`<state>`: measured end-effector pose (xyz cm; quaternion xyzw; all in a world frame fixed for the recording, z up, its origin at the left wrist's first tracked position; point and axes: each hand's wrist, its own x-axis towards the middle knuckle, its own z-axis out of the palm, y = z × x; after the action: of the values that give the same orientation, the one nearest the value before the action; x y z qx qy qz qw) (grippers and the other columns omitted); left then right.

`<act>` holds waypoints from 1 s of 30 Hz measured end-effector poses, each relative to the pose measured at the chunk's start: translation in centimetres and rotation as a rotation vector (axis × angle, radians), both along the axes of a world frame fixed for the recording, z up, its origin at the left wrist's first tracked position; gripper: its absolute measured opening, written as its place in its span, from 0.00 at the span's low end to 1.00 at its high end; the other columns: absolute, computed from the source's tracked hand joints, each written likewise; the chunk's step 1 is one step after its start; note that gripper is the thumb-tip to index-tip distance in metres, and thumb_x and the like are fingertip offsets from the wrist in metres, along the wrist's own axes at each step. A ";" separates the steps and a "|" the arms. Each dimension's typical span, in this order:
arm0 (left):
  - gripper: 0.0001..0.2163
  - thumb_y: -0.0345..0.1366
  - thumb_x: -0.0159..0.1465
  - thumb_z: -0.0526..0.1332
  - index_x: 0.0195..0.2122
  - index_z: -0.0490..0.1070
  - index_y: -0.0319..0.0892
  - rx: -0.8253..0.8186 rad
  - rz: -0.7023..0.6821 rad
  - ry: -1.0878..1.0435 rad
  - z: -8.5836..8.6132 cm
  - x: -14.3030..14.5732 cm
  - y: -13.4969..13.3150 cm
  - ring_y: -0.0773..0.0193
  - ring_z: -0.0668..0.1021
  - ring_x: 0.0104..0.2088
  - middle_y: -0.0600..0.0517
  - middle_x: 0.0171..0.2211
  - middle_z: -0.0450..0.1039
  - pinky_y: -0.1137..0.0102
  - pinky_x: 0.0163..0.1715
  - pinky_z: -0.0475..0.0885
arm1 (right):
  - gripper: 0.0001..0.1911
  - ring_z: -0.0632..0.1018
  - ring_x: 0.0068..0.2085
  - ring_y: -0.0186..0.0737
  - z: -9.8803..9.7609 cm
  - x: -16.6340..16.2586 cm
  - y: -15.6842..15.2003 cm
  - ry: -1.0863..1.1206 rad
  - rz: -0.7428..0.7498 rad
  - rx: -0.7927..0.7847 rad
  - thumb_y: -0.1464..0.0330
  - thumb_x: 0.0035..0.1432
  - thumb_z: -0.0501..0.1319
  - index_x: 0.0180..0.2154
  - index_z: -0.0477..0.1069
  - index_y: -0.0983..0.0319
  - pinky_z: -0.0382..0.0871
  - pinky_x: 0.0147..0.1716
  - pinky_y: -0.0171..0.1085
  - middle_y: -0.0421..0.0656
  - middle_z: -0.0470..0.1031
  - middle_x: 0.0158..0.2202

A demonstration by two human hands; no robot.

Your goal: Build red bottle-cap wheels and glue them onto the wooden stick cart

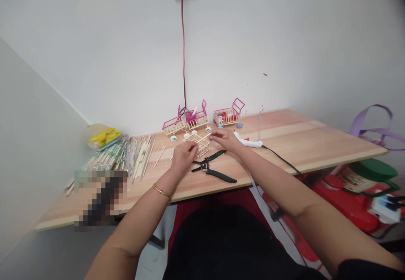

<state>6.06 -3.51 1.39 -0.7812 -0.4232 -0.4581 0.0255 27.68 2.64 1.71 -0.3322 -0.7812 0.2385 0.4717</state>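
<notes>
Dark lap under the worktop edge. Left hand pinches the stick frame, steadying it mid-worktop. Right hand pinches 1 loose stick against its top. Pliers lie just beside, likely for reach.

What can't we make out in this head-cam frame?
All head view.
1. Pixelated patch on the table's front left: blurred out, so what lies there is unreadable.
2. Stick frame between left hand and right hand: too small and partly covered by fingers, so the grip is unclear.
3. Red cable: upper end cut off by the top edge.
4. Purple strap: cut off by the right edge.
5. Pink carts: contents too small to make out.
</notes>
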 end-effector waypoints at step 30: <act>0.05 0.33 0.63 0.59 0.35 0.75 0.41 0.018 -0.015 0.001 0.0 0.0 0.0 0.64 0.79 0.32 0.50 0.31 0.78 0.70 0.34 0.73 | 0.12 0.77 0.37 0.41 -0.3 0.0 -0.1 0.034 0.015 -0.046 0.61 0.54 0.61 0.36 0.76 0.61 0.69 0.40 0.40 0.43 0.79 0.33</act>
<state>6.05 -3.53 1.44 -0.7843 -0.4134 -0.4617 0.0294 27.73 2.59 1.42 -0.3330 -0.7699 0.2658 0.4752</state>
